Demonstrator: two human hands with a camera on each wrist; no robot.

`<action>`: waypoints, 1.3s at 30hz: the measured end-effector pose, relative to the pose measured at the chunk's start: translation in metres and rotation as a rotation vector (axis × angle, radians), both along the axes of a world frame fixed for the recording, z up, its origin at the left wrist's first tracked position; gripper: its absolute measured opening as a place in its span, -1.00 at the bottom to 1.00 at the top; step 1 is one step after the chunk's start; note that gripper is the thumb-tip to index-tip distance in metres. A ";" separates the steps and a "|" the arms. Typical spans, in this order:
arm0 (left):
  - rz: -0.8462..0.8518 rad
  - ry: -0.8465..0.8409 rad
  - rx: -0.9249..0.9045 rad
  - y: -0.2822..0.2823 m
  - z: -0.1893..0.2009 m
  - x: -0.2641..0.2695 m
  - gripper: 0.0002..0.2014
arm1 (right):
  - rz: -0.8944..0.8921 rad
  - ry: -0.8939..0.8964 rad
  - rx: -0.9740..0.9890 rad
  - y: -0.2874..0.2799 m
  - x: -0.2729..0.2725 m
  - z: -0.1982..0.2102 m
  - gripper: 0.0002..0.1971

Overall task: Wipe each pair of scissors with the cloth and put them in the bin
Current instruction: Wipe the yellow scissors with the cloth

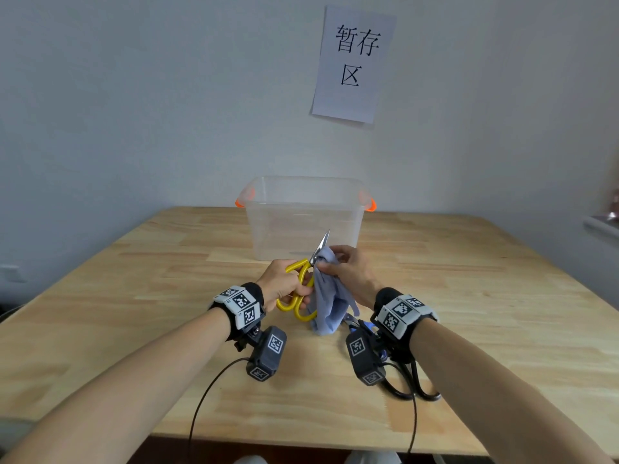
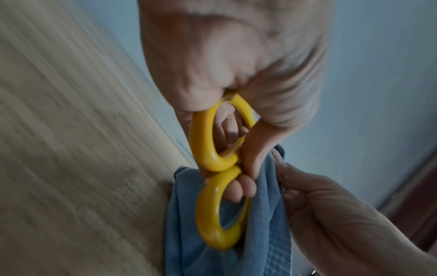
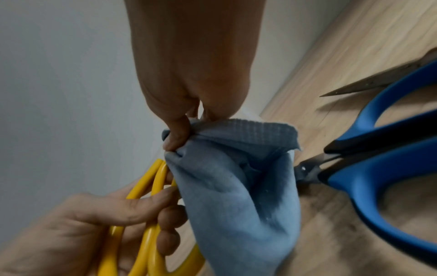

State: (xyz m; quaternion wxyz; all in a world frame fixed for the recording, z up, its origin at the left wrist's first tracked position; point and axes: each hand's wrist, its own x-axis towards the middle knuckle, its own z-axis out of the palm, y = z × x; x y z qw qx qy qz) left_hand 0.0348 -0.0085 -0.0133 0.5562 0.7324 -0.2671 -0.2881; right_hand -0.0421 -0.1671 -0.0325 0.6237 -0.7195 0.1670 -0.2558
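My left hand (image 1: 284, 286) grips the yellow-handled scissors (image 1: 298, 296) by their loops (image 2: 212, 186), blades pointing up and away toward the bin. My right hand (image 1: 348, 269) pinches the blue cloth (image 1: 328, 296) around the base of the blades; the cloth (image 3: 236, 186) hangs down to the table. The blade tip (image 1: 324, 241) sticks out above the cloth. The clear plastic bin (image 1: 303, 216) with orange handles stands just behind, against the wall. Blue-handled scissors (image 3: 378, 149) lie on the table under my right wrist. Black-handled scissors (image 1: 412, 386) lie beside them.
The wooden table (image 1: 134, 296) reaches to the wall. A paper sign (image 1: 353, 61) hangs on the wall above the bin. Cables (image 1: 207, 390) trail from both wrist cameras over the near table edge. A ledge (image 1: 603, 226) shows at far right.
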 end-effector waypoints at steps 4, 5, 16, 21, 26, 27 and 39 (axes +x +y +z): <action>-0.018 0.000 0.013 0.000 0.001 0.000 -0.76 | -0.048 0.011 0.021 0.001 0.002 -0.008 -0.61; -0.024 0.001 0.014 -0.001 0.001 0.000 -0.76 | -0.037 0.043 0.039 0.002 0.003 -0.011 -0.66; -0.075 -0.022 0.017 -0.012 -0.004 -0.006 -0.73 | -0.047 0.291 -0.071 0.009 0.006 -0.012 -0.68; -0.059 -0.025 -0.019 -0.018 -0.004 -0.007 -0.72 | -0.115 0.251 -0.185 0.012 0.009 -0.006 -0.59; -0.070 0.004 -0.027 -0.015 -0.008 -0.004 -0.75 | -0.092 0.279 -0.197 0.011 0.010 -0.010 -0.57; -0.069 0.019 -0.029 -0.014 -0.009 -0.002 -0.75 | -0.079 0.289 -0.211 0.010 0.010 -0.010 -0.57; -0.063 0.100 -0.017 -0.010 -0.007 0.008 -0.77 | 0.142 0.202 0.124 -0.007 -0.009 0.002 -0.74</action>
